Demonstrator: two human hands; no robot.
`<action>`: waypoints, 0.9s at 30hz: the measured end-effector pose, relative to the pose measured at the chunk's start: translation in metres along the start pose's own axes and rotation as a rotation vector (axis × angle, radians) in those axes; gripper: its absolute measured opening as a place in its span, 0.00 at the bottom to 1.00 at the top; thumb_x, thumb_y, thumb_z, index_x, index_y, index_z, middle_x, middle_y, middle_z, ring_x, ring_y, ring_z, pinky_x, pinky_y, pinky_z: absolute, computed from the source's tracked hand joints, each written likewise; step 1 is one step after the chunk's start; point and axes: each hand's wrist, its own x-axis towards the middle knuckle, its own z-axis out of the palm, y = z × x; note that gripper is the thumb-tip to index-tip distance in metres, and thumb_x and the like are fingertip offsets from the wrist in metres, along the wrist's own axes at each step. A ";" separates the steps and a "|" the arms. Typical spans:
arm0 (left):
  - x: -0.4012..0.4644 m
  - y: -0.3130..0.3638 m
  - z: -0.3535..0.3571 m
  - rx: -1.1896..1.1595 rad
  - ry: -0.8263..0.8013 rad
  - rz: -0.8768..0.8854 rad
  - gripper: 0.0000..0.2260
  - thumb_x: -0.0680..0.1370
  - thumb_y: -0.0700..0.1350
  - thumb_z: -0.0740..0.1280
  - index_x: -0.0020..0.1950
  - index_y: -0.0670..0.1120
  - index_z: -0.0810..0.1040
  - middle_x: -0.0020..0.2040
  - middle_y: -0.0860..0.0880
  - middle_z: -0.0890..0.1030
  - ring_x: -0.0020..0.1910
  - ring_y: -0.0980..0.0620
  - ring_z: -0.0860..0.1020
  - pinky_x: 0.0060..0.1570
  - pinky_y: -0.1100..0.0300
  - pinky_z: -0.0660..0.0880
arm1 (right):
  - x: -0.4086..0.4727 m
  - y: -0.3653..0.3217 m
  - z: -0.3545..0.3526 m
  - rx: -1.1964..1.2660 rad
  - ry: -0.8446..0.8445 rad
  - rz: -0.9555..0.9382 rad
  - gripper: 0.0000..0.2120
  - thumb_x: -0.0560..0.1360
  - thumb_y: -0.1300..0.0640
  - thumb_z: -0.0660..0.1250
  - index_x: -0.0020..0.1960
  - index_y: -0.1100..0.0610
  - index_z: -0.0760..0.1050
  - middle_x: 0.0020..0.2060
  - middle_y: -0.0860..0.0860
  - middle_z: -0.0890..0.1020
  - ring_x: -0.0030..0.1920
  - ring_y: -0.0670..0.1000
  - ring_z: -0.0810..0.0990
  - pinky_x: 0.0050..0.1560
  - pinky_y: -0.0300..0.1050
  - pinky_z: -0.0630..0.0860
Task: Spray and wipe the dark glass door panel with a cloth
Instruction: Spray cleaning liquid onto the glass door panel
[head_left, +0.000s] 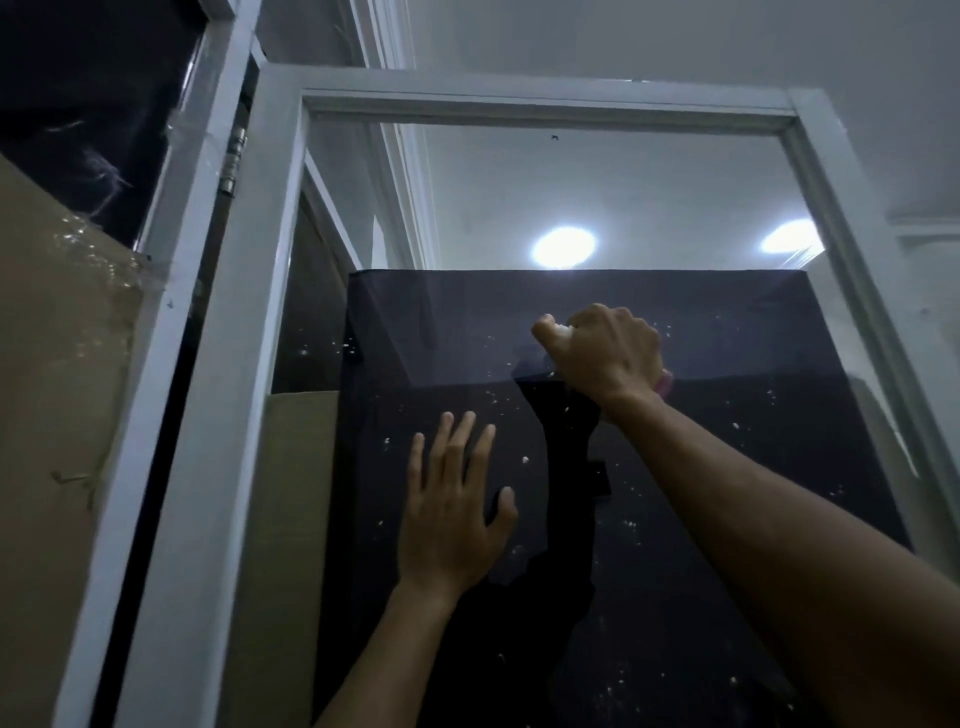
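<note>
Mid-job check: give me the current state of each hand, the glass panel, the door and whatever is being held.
left hand: open, fingers spread, palm flat against the glass
right hand: fist closed round a small whitish and pink object, knuckles at the glass
held object: mostly hidden in the fist, cannot tell what it is
glass panel: dark, dotted with white specks
door frame: white, swung open at the hinge

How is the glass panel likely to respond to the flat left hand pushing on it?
The glass panel probably stays rigid, held in its white frame. The open left hand may slide; glass looks smooth. Hinges suggest the door could swing.
</note>
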 end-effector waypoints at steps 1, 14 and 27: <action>-0.002 -0.001 0.002 0.028 0.004 0.003 0.28 0.80 0.56 0.58 0.79 0.47 0.65 0.81 0.46 0.62 0.82 0.46 0.55 0.79 0.40 0.54 | 0.000 0.005 0.000 -0.019 -0.005 -0.005 0.30 0.77 0.38 0.57 0.27 0.58 0.73 0.25 0.52 0.75 0.26 0.54 0.72 0.31 0.43 0.60; -0.001 -0.001 0.003 0.037 0.030 0.005 0.28 0.80 0.55 0.56 0.78 0.46 0.67 0.80 0.46 0.64 0.81 0.45 0.57 0.79 0.39 0.54 | -0.015 0.090 -0.028 0.058 0.008 0.143 0.36 0.79 0.31 0.54 0.27 0.59 0.68 0.25 0.54 0.74 0.27 0.55 0.72 0.32 0.44 0.60; -0.027 0.093 0.031 -0.041 0.042 -0.024 0.28 0.80 0.55 0.55 0.77 0.43 0.68 0.80 0.44 0.64 0.81 0.43 0.57 0.78 0.35 0.51 | -0.032 0.172 -0.069 -0.011 0.033 0.285 0.34 0.80 0.34 0.57 0.25 0.57 0.64 0.24 0.52 0.72 0.28 0.53 0.71 0.31 0.44 0.57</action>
